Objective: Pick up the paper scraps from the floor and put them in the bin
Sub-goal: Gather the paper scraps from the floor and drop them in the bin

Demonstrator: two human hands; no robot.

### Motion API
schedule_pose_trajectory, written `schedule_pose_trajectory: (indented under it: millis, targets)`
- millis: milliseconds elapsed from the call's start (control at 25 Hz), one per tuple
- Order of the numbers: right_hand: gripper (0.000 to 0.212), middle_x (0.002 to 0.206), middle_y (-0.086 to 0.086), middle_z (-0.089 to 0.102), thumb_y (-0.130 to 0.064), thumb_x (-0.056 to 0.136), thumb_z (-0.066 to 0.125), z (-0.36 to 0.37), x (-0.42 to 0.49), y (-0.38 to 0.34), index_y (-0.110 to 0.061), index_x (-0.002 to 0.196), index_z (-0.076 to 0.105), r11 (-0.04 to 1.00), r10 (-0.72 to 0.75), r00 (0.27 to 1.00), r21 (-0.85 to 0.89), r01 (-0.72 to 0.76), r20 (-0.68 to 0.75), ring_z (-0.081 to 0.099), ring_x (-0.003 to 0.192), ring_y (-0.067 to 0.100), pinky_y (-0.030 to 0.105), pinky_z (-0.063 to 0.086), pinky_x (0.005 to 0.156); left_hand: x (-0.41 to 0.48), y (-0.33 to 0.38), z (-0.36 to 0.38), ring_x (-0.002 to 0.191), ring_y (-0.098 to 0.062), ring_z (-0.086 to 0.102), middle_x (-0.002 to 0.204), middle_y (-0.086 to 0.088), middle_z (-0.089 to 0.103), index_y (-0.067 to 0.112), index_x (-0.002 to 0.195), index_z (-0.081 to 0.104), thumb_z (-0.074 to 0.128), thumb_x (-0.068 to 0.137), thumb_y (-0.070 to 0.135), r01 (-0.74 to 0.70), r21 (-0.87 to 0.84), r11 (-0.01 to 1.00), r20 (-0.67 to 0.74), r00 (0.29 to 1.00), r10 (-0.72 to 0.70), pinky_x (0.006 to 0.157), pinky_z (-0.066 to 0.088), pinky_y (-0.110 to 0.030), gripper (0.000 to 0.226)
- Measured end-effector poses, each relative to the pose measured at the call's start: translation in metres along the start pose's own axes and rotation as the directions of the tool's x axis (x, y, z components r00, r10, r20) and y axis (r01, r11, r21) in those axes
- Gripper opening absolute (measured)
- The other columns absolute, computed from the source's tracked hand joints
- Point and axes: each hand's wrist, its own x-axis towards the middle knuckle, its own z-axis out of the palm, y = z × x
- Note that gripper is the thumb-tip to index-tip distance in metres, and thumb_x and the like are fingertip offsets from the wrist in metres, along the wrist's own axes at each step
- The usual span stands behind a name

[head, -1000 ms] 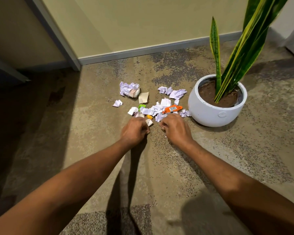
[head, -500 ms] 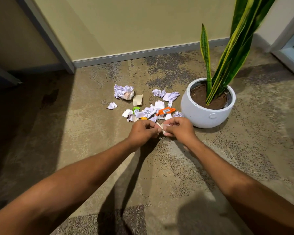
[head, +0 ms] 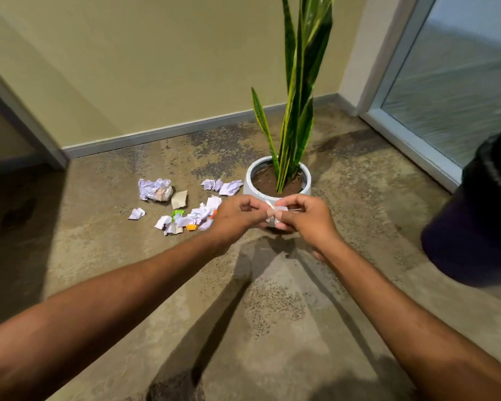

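Broadly, a mottled brown floor (head: 272,299) runs back to a pale green wall (head: 156,68) with a grey skirting board (head: 168,134) along its foot. A glass door (head: 460,82) closes the right side. Low at the right edge stands a dark bin (head: 475,221), blurred and partly cut off by the frame, well apart from the litter.

A tall striped plant (head: 298,96) rises from a white pot (head: 250,180) near the wall. Both hands are raised in front of the pot and hide its lower front. The left hand (head: 237,217) has its fingers curled, and the right hand (head: 304,218) meets it fingertip to fingertip. Between them they pinch a few small white paper scraps (head: 278,210), held off the floor.

The other litter lies on the floor left of the pot. A large crumpled paper ball (head: 155,189) sits farthest back, with a tan card piece (head: 180,199) just beside it. Two white scraps (head: 223,186) lie close to the pot's left side. A loose heap of torn paper (head: 185,220) spreads in front, its right end covered by the left hand. In the heap are a green bit (head: 177,213) and an orange bit (head: 191,227). One lone scrap (head: 136,213) lies apart at the left.
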Motion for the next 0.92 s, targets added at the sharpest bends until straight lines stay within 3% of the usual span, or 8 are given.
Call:
schedule_pose_trajectory:
  millis: [80, 240, 400, 520, 680, 800, 920]
  targets:
    - [0.015, 0.097, 0.015, 0.081, 0.004, 0.092, 0.078, -0.033, -0.009, -0.019, -0.008, 0.101, 0.080, 0.999, -0.047, 0.996, -0.016, 0.046, -0.079, 0.077, 0.085, 0.022, 0.039, 0.067, 0.083, 0.012, 0.020, 0.035, 0.087, -0.021, 0.077, 0.098, -0.020, 0.080, 0.004, 0.091, 0.080, 0.083, 0.089, 0.004, -0.045, 0.003, 0.999, 0.048, 0.998, 0.045, 0.083, 0.067, -0.033, 0.003]
    - [0.014, 0.097, 0.015, 0.079, 0.005, 0.092, 0.079, -0.108, -0.031, -0.060, -0.007, 0.101, 0.078, 0.992, -0.120, 0.962, 0.011, 0.127, -0.245, 0.077, 0.084, 0.021, 0.029, 0.067, 0.075, 0.034, 0.069, 0.121, 0.083, -0.023, 0.074, 0.095, -0.027, 0.077, -0.009, 0.098, 0.075, 0.080, 0.091, 0.001, -0.136, -0.023, 0.990, 0.128, 0.982, 0.138, 0.078, 0.066, -0.032, 0.013]
    - [0.016, 0.091, 0.011, 0.079, 0.007, 0.091, 0.078, -0.187, -0.058, -0.096, -0.006, 0.100, 0.076, 0.977, -0.197, 0.899, 0.001, 0.214, -0.392, 0.077, 0.079, 0.018, 0.026, 0.066, 0.072, 0.046, 0.116, 0.213, 0.078, -0.022, 0.073, 0.089, -0.017, 0.075, -0.010, 0.101, 0.075, 0.079, 0.092, -0.001, -0.198, -0.054, 0.979, 0.256, 0.944, 0.206, 0.076, 0.066, -0.033, 0.014]
    - [0.014, 0.093, 0.012, 0.080, 0.004, 0.092, 0.079, -0.244, -0.076, -0.111, -0.008, 0.100, 0.077, 0.965, -0.250, 0.836, -0.053, 0.258, -0.488, 0.078, 0.079, 0.016, 0.023, 0.064, 0.071, 0.053, 0.139, 0.278, 0.075, -0.026, 0.071, 0.091, -0.021, 0.077, -0.009, 0.102, 0.076, 0.077, 0.092, -0.003, -0.226, -0.079, 0.971, 0.338, 0.910, 0.239, 0.083, 0.067, -0.045, 0.011]
    - [0.016, 0.093, 0.010, 0.078, 0.003, 0.093, 0.077, -0.311, -0.088, -0.117, -0.012, 0.097, 0.077, 0.973, -0.220, 0.747, -0.091, 0.210, -0.627, 0.077, 0.078, 0.017, 0.022, 0.063, 0.069, 0.057, 0.154, 0.357, 0.076, -0.030, 0.070, 0.090, -0.025, 0.077, -0.006, 0.105, 0.078, 0.066, 0.094, -0.011, -0.271, -0.030, 0.962, 0.399, 0.879, 0.260, 0.090, 0.064, -0.057, 0.017]
    - [0.017, 0.093, 0.008, 0.075, 0.004, 0.095, 0.074, -0.348, -0.087, -0.115, -0.011, 0.102, 0.076, 0.984, -0.175, 0.691, -0.097, 0.150, -0.702, 0.075, 0.083, 0.021, 0.022, 0.062, 0.069, 0.059, 0.160, 0.395, 0.076, -0.025, 0.070, 0.088, -0.018, 0.075, -0.001, 0.111, 0.079, 0.058, 0.096, -0.013, -0.300, 0.068, 0.952, 0.491, 0.840, 0.230, 0.089, 0.065, -0.054, 0.028]
    - [0.026, 0.100, 0.007, 0.073, 0.001, 0.097, 0.072, -0.372, -0.085, -0.109, -0.010, 0.120, 0.072, 0.987, -0.158, 0.660, -0.130, 0.092, -0.734, 0.074, 0.081, 0.018, 0.025, 0.063, 0.069, 0.057, 0.163, 0.411, 0.081, -0.016, 0.069, 0.086, -0.002, 0.072, 0.009, 0.118, 0.080, 0.054, 0.094, -0.012, -0.364, 0.168, 0.916, 0.590, 0.782, 0.203, 0.087, 0.067, -0.045, 0.042]
